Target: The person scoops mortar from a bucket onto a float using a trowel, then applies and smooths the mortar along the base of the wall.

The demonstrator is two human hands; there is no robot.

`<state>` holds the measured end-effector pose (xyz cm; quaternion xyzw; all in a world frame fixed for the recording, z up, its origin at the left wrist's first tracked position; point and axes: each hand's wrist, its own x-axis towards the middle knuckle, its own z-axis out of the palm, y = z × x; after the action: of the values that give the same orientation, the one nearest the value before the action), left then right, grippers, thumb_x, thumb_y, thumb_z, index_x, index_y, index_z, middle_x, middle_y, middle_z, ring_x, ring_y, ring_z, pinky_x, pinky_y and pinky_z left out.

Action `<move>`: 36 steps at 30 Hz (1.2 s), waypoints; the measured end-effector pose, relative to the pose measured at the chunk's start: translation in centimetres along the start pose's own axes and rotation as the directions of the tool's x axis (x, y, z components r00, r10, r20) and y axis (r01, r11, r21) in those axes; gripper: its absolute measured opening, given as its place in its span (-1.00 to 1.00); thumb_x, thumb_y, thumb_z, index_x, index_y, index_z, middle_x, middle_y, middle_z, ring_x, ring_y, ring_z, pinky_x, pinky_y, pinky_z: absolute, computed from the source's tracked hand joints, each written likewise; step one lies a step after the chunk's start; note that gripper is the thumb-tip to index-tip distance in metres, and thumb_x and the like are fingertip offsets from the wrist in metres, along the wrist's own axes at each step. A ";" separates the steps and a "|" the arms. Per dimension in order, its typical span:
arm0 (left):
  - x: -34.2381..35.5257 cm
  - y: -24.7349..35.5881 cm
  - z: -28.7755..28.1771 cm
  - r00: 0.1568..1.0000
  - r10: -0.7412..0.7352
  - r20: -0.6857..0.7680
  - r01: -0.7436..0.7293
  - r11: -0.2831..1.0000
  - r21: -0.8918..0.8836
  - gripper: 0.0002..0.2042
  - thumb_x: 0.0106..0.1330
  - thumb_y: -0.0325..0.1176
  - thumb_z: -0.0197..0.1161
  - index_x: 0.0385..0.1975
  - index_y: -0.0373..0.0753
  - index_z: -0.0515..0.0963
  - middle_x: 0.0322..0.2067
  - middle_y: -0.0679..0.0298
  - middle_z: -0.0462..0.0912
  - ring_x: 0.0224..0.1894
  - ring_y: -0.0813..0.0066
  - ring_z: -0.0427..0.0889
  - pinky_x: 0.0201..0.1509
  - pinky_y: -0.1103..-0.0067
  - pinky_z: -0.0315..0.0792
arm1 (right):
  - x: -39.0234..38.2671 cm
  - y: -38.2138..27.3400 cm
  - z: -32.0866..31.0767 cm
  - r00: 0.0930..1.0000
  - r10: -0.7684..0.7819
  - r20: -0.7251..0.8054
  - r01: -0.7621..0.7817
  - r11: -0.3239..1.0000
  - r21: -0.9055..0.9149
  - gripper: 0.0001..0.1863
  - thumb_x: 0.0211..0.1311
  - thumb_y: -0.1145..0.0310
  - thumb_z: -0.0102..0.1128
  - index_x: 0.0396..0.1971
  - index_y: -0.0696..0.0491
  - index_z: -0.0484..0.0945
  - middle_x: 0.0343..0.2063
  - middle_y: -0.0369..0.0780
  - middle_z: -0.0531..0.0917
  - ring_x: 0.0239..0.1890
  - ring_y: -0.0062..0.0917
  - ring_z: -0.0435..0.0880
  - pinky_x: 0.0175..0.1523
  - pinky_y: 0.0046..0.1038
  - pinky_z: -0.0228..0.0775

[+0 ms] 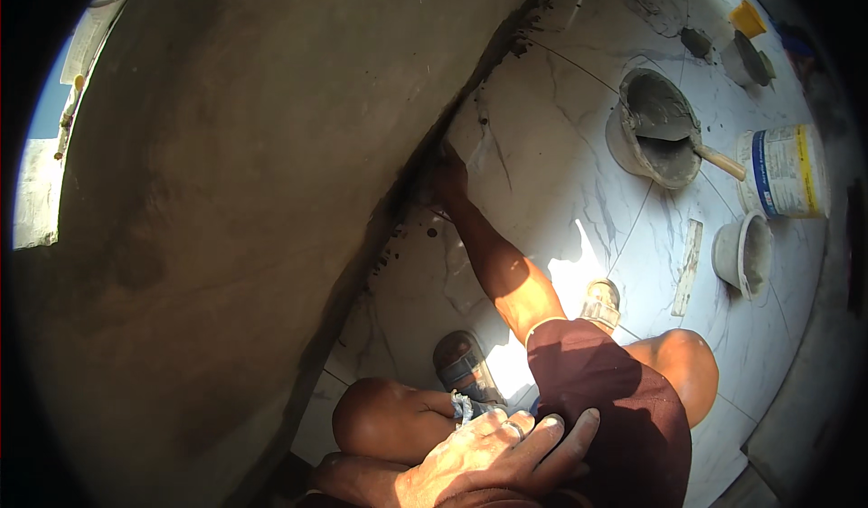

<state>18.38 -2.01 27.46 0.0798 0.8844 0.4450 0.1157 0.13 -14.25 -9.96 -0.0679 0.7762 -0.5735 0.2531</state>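
Seam (348, 291) is the thing being worked: a dark band at the foot of the grey wall (217, 164), where it meets the marbled floor (515, 83). The right hand (447, 180) reaches down to it, in deep shade; I cannot tell whether its grip is wide or narrow, or whether it holds a tool. The left hand (488, 445) rests over the lap, back upward, fingers stretched and loosely spread, with nothing seen in its grip

As for progress, the wall face looks coated over most of what shows, and the band runs along nearly the whole visible foot, so the bulk of the coating seems done. The edge looks ragged near the top, with dark crumbs (432, 232) on the floor beside it, so tidying that line and cleaning the tiles appear to be left. How smooth the seam is under the hand cannot be judged

A trowel (721, 159) lies across the bucket (622, 142), its blade inside and handle over the rim. Grey residue coats the bucket. Near it stand a tub (782, 172) and a pail (755, 250), with a flat strip (689, 268) on the floor
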 end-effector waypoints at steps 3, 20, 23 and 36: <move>0.1 -0.1 0.2 1.000 0.009 0.006 -0.009 1.000 -0.008 -0.42 0.15 -0.17 0.25 0.18 -0.21 0.31 -0.39 0.12 0.58 -0.37 0.18 0.61 -0.35 0.36 0.46 | -0.5 -0.6 1.2 0.979 -0.170 -0.109 0.155 0.979 -0.131 -0.57 0.28 0.28 -0.08 0.14 0.03 0.37 -0.05 -0.10 0.59 0.02 -0.32 0.56 0.07 -0.34 0.35; 0.9 -1.1 -0.8 0.999 0.014 0.052 -0.013 0.999 -0.031 -0.42 0.16 -0.16 0.24 0.18 -0.21 0.31 -0.37 0.12 0.57 -0.37 0.17 0.61 -0.34 0.36 0.46 | 0.8 4.0 0.2 1.000 0.000 0.014 -0.007 0.853 0.522 -0.61 0.31 0.43 -0.17 0.12 0.11 0.38 -0.08 -0.12 0.60 -0.06 -0.50 0.57 0.05 -0.47 0.37; 0.7 -1.3 -0.9 0.998 -0.018 0.061 0.019 1.000 -0.021 -0.42 0.16 -0.16 0.24 0.18 -0.21 0.30 -0.37 0.12 0.57 -0.37 0.17 0.61 -0.34 0.36 0.46 | -4.1 2.4 1.5 0.959 -0.274 -0.072 0.282 0.947 0.156 -0.60 0.29 0.48 -0.16 0.13 0.11 0.38 -0.06 -0.10 0.59 -0.02 -0.46 0.56 0.07 -0.45 0.36; 0.5 -0.9 -0.9 0.998 0.030 0.047 -0.029 0.999 -0.026 -0.42 0.17 -0.15 0.23 0.19 -0.21 0.30 -0.36 0.11 0.56 -0.37 0.17 0.60 -0.34 0.35 0.46 | 3.0 -2.3 -2.0 0.998 0.065 -0.019 -0.059 0.977 0.207 -0.57 0.25 0.40 -0.11 0.14 0.03 0.39 -0.17 -0.11 0.63 -0.13 -0.38 0.61 0.03 -0.37 0.39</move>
<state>17.58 -3.14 27.16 0.1019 0.8744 0.4560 0.1309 -3.85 -14.53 -8.38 -0.0095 0.7175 -0.6436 0.2664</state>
